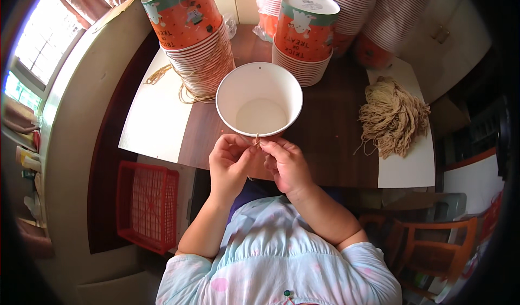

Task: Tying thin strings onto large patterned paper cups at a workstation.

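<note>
White inside and orange outside, an open paper bucket point(259, 100) stands near the front edge of the dark wooden table point(330, 126), its mouth turned up toward the camera. Both hands meet at the bucket's near rim: the left hand point(230, 164) and the right hand point(286, 164) each pinch a short end of tan twine point(257, 140) between thumb and fingertips, fingers curled closed around it, just touching the rim. Behind the bucket, toward the back edge, two stacks of matching orange buckets stand upside down, one at back left point(195, 34) and one just behind the open bucket point(304, 37); further stacks point(357, 12) lean at the back right. Loose twine point(179, 86) trails from under the left stack. A bundle of cut twine lengths point(392, 118) lies on a white sheet point(411, 167) at the right edge. A red plastic basket point(147, 205) sits on the floor below the table's left front corner.
</note>
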A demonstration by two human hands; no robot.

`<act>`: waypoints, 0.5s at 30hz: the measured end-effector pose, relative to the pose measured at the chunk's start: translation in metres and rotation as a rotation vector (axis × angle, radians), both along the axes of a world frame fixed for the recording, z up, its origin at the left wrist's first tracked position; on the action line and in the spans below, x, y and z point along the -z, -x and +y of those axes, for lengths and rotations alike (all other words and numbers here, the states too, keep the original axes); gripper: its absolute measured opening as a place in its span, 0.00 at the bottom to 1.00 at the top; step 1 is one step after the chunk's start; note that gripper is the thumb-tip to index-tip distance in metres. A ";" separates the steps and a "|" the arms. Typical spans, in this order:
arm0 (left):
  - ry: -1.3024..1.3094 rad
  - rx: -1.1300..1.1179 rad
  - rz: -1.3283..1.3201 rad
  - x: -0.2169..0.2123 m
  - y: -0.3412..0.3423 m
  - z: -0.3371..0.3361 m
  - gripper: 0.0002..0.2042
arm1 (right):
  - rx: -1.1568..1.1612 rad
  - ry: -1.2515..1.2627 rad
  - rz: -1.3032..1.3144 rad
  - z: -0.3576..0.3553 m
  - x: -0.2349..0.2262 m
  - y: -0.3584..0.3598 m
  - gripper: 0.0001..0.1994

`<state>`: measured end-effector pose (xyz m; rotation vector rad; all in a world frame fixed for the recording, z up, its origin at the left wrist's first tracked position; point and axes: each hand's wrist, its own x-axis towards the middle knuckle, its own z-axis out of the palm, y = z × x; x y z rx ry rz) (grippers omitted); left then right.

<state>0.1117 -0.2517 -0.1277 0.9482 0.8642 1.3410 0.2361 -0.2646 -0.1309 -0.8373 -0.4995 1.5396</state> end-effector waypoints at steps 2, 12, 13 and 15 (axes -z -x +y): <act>-0.180 -0.043 0.257 0.005 0.002 -0.002 0.06 | -0.044 0.073 0.005 0.001 0.002 -0.001 0.07; -0.599 -0.285 0.768 -0.001 -0.004 -0.008 0.09 | -0.067 0.066 0.049 -0.001 0.010 -0.004 0.10; -0.648 -0.297 0.786 0.000 -0.004 -0.008 0.10 | -0.066 0.072 0.049 -0.001 0.008 -0.004 0.09; -0.696 -0.307 0.805 0.000 -0.003 -0.007 0.10 | -0.064 0.078 0.048 -0.001 0.008 -0.004 0.09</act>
